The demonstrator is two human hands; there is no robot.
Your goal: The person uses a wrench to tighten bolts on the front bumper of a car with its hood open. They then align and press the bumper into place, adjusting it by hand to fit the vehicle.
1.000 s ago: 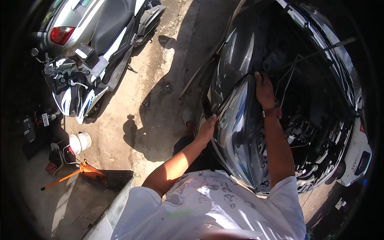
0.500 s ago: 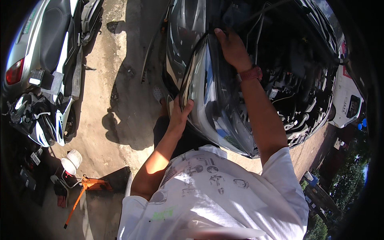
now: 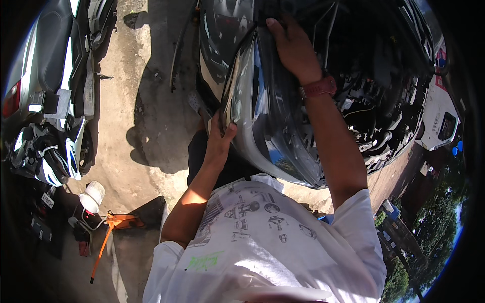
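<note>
A car's long, glossy headlamp (image 3: 268, 126) lies beside the dark, exposed engine bay (image 3: 368, 111), with a black strip along its left edge. My left hand (image 3: 222, 136) grips that left edge, thumb on the face and fingers curled round the side. My right hand (image 3: 292, 48), above a red watch, holds the headlamp's upper right edge; some of its fingertips are hidden in shadow. Part of a pale clog (image 3: 194, 101) shows beside the car, below a dark bodywork panel.
A white-and-black scooter (image 3: 59, 151) stands at left near a silver car's rear (image 3: 10, 101). An orange jack (image 3: 116, 221), white bucket (image 3: 92, 194) and black items (image 3: 43, 222) lie lower left. A white vehicle (image 3: 437, 121) and trees (image 3: 439, 217) show at right.
The view has swung, so car and hands sit higher and farther left in the picture. Both hands stay on the headlamp, the left now with its fingers round the edge.
</note>
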